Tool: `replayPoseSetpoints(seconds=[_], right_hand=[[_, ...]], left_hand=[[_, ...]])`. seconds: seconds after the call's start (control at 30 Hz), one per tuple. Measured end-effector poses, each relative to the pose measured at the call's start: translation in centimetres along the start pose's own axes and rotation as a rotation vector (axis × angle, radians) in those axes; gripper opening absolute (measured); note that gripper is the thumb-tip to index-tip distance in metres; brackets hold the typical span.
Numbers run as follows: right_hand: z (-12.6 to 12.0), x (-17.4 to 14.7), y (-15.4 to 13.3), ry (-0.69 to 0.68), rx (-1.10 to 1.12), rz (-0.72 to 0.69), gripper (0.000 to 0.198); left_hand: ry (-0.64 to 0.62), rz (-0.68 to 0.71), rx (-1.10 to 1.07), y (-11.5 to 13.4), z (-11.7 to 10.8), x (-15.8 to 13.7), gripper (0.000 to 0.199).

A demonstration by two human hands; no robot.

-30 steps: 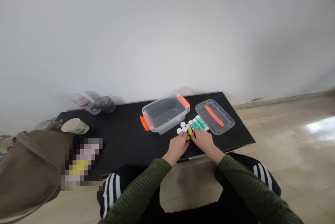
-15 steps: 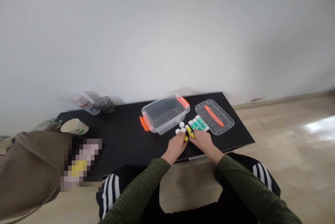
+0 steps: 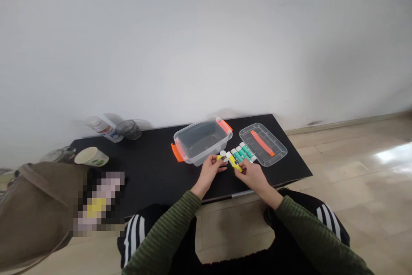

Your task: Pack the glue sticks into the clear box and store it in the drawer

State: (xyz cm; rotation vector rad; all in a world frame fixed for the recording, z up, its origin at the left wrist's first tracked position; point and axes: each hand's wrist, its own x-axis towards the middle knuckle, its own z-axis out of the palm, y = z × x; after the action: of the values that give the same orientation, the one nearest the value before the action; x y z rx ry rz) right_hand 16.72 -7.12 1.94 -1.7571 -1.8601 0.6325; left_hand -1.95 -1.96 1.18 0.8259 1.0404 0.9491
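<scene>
My left hand (image 3: 210, 170) is closed in a pinch on a yellow glue stick (image 3: 220, 157), which points sideways to the right. My right hand (image 3: 255, 177) grips a second yellow glue stick (image 3: 232, 159), its white cap pointing up and to the left. The two sticks nearly meet in front of the clear plastic box (image 3: 195, 155). Just right of them, several teal glue sticks (image 3: 243, 151) with white caps lie in a row on the black table (image 3: 154, 176). A white round top (image 3: 222, 153) shows behind my left fingers; other white tops there are mostly hidden.
The box stands open, with orange latches at both ends. Its clear lid (image 3: 277, 144) with an orange handle lies at the right. To the left are a paper cup (image 3: 92, 157), a dark glass (image 3: 128, 130), a spray can (image 3: 104, 129) and a brown bag (image 3: 38, 210).
My left hand has raised its yellow glue stick off the table and turned it sideways. The right hand's yellow stick has shifted slightly. The box, lid and teal sticks have stayed put.
</scene>
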Motion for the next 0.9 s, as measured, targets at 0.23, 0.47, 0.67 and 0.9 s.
replayPoseSetpoints(seconds=[0.23, 0.47, 0.67, 0.9], right_hand=[[0.5, -0.1, -0.2, -0.027, 0.071, -0.082, 0.016], [-0.1, 0.3, 0.5, 0.049, 0.083, -0.174, 0.018], [-0.1, 0.2, 0.8, 0.071, 0.143, -0.183, 0.026], [0.3, 0.2, 0.7, 0.073, 0.204, -0.191, 0.027]], left_hand=[[-0.007, -0.042, -0.159, 0.6, -0.3, -0.4, 0.03], [-0.027, -0.019, -0.123, 1.1, -0.3, -0.6, 0.028], [-0.051, -0.037, -0.098, 0.8, -0.6, -0.6, 0.031], [-0.093, -0.048, -0.103, 0.2, -0.6, -0.4, 0.034]])
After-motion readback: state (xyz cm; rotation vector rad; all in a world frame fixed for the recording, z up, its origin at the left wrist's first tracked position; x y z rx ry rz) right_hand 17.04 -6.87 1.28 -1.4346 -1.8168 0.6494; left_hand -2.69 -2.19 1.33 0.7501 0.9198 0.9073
